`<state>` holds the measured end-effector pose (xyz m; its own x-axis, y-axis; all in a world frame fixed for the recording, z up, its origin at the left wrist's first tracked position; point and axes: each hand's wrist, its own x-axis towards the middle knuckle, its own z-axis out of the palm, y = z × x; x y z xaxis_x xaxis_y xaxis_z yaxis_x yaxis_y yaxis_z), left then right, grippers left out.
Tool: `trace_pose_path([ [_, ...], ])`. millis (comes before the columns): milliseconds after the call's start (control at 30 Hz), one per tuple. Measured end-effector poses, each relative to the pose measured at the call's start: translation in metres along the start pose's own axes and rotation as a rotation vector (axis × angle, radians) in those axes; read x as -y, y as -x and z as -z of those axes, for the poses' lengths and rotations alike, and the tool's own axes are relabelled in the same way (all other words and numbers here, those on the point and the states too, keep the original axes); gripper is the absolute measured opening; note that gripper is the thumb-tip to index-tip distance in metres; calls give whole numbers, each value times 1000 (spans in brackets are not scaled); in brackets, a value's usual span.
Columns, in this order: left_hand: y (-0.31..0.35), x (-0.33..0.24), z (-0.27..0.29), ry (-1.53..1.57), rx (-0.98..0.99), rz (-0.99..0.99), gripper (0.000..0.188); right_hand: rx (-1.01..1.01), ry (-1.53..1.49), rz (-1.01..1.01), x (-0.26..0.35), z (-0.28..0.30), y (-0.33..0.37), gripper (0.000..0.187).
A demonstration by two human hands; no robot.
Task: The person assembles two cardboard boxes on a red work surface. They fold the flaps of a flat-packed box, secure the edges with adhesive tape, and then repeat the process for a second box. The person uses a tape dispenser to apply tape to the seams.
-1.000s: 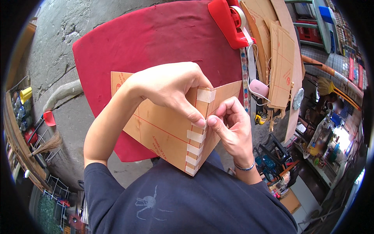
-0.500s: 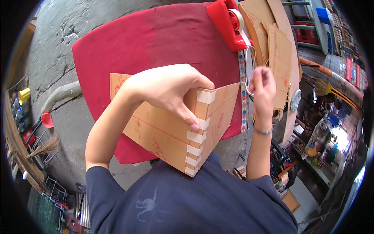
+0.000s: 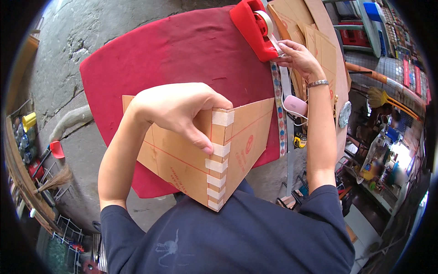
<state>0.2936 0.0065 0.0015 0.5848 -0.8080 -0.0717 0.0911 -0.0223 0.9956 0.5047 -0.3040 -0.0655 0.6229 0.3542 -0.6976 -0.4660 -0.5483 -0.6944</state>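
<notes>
My left hand [image 3: 175,109] grips the top of a brown cardboard panel joint [image 3: 244,146], its thumb on the left panel near the corner and its fingers over the upper edge. Two panels meet there at an angle. Several short strips of pale masking tape [image 3: 216,165] cross the corner, one below another. My right hand [image 3: 301,59] reaches far right to a red tape dispenser [image 3: 248,29]. Its thumb and fingers pinch the loose end of the tape, which runs down from the roll [image 3: 264,23]. The fingertips partly hide that end.
Dark red cloth [image 3: 150,55] covers the surface under the cardboard. Flat cardboard sheets [image 3: 323,45] lie at the right on a wooden board. Beside my right forearm are a pink device [image 3: 295,106] with a white cord and a yellow tape measure [image 3: 299,140].
My right hand has moved up and away from me to the dispenser and taken hold of the tape end. My left hand still holds the corner, which appears slightly lower and farther left.
</notes>
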Motion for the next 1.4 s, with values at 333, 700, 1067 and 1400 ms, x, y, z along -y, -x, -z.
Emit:
trace_pose_path([
  [333,-2,1,1,71,16,-3,41,-501,458,600,-60,-17,6,13],
  [700,8,1,-1,-75,-85,7,44,-522,124,451,-5,-106,139,14],
  [1067,19,10,-8,-116,-215,-167,54,-67,477,354,82,-192,218,30],
  [1400,22,28,-13,-29,-280,-312,42,-107,840,286,104,-224,221,26],
])
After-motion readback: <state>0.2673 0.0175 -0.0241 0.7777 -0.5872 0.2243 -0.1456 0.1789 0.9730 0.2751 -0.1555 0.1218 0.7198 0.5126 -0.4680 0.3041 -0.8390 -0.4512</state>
